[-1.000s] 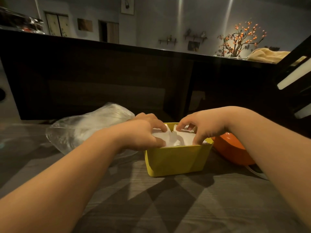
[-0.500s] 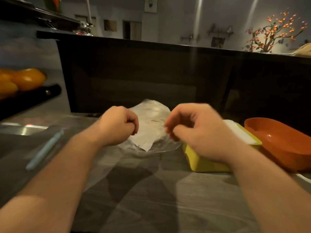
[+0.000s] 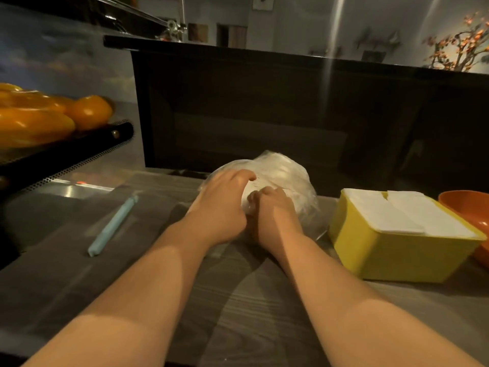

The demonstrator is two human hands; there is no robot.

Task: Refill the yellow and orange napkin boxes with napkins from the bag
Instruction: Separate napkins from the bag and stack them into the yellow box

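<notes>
Dim, warm light here, shadows falling across the grey wood-grain table (image 3: pixel 238 308). Right behind it rises a dark brown counter front (image 3: pixel 264 115) with a glossy black top. Beyond, a pale grey wall (image 3: pixel 291 19) catches bright vertical streaks, and a bare branch with orange blossoms (image 3: pixel 460 46) glows far right.

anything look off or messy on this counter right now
Nothing spilled or damaged. The napkins in the yellow box sit in two slightly uneven stacks, and a blue stick lies loose on the counter. Left hand and right hand hold the bag.
</notes>
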